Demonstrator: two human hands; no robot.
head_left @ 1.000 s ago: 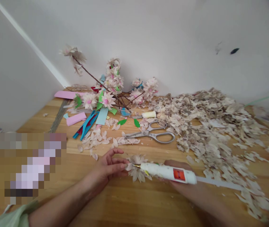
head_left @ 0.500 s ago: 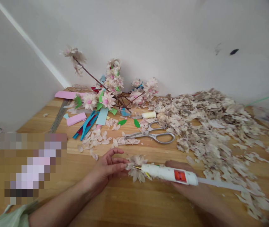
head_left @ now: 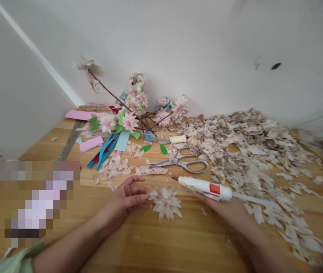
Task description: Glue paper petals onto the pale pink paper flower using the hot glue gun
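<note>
Just now the two hands are apart, with a flower between them. The left hand [head_left: 129,198] lies open and palm-down on the table, its fingertips [head_left: 146,197] at the flower's edge, though whether they touch the petals is hard to tell. The right hand [head_left: 217,204] is closed around a white glue gun [head_left: 204,188], holding it level with its slim metal nozzle [head_left: 174,178] pointing left, just above and beyond the flower, and a flat pale strip [head_left: 252,199] trails from its back end. A drip from that nozzle could foul the petals or the wooden table [head_left: 178,242] if the tool tips downward, and pressing on the flower could slide it, since nothing appears to pin it down. Light petals might also cling to glued fingers, while the strip could drag through the heap of loose petals [head_left: 249,163] on the right. The flower [head_left: 165,203] rests flat on the table near the person, a layered rosette of thin, pointed cream petals with a pink tinge at its centre. Beyond it lie steel scissors [head_left: 178,163], and further back a cluster of finished blossoms on dark twigs [head_left: 130,121] leans near the wall, among pink and blue paper strips [head_left: 103,151].
</note>
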